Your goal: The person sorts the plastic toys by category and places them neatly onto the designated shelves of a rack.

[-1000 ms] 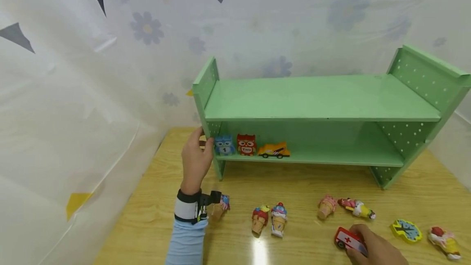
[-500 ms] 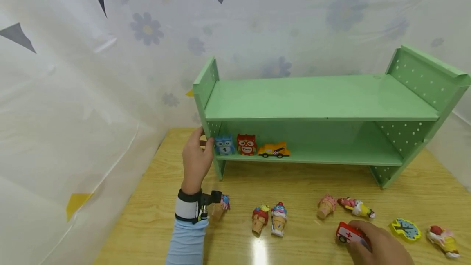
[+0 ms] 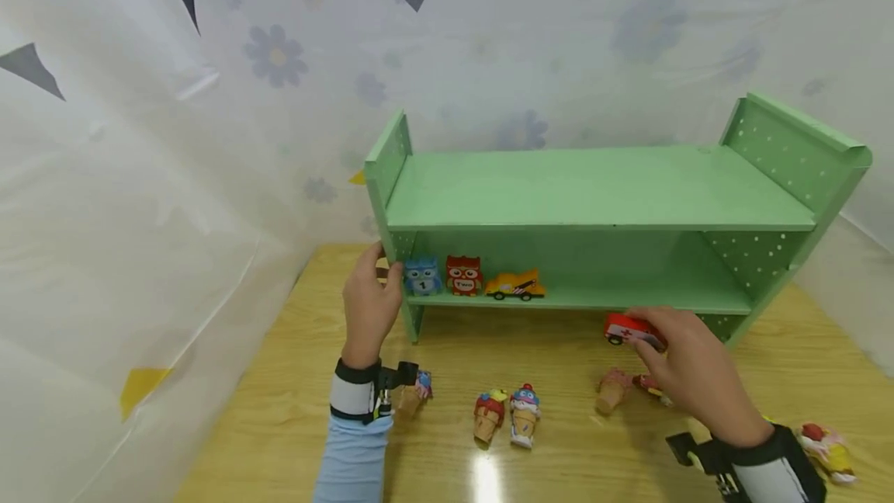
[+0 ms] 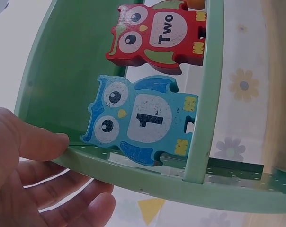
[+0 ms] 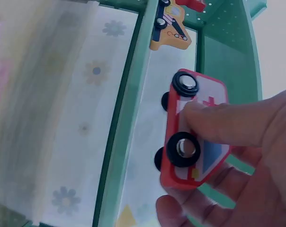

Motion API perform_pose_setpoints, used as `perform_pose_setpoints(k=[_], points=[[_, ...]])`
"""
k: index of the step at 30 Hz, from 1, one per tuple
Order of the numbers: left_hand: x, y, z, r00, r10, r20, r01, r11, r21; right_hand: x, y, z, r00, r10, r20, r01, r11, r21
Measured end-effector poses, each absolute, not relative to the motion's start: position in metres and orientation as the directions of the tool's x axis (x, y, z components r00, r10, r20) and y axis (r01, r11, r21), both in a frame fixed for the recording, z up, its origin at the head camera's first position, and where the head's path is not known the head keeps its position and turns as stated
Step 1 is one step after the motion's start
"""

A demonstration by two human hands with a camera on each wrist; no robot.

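Note:
My right hand pinches a red and white toy ambulance in front of the lower board of a green shelf. In the right wrist view the thumb lies on the ambulance between its black wheels, with fingers behind it. My left hand holds the left side panel of the shelf, thumb on one side of the edge and fingers on the other. Close to that thumb stands a blue owl block marked 1. Beside it are a red owl block marked Two and a yellow toy tow truck.
Several ice cream cone toys lie on the wooden table, among them a red-topped one, a blue-topped one and a pink one. Another toy lies at the far right. A flower-patterned sheet hangs behind the shelf.
My right hand has lifted the toy ambulance from the front of the table up and away, to the shelf's lower board. The left hand keeps its hold on the side panel.

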State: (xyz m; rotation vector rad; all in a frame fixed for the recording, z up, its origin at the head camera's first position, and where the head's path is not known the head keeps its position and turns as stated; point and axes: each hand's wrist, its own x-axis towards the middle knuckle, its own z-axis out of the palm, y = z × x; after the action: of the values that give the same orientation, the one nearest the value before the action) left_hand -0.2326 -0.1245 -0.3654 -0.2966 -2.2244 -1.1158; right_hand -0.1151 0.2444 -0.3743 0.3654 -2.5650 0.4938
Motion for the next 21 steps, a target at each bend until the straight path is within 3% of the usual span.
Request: perform_pose_setpoints(k=[7,21], points=[[-0.232,-0.127,-0.366,-0.781,-0.070,0.620,0.448,0.628,0.636,-0.156,0.233,-0.356,-0.803,-0.231,0.549,-0.425,0.868,-0.256],[-0.234,-0.126,-0.367,-0.767,-0.069,0.638,0.465,0.625,0.627,-0.201,0.216,-0.358,-0.876,-0.235,0.420,-0.390,0.858,-0.334]])
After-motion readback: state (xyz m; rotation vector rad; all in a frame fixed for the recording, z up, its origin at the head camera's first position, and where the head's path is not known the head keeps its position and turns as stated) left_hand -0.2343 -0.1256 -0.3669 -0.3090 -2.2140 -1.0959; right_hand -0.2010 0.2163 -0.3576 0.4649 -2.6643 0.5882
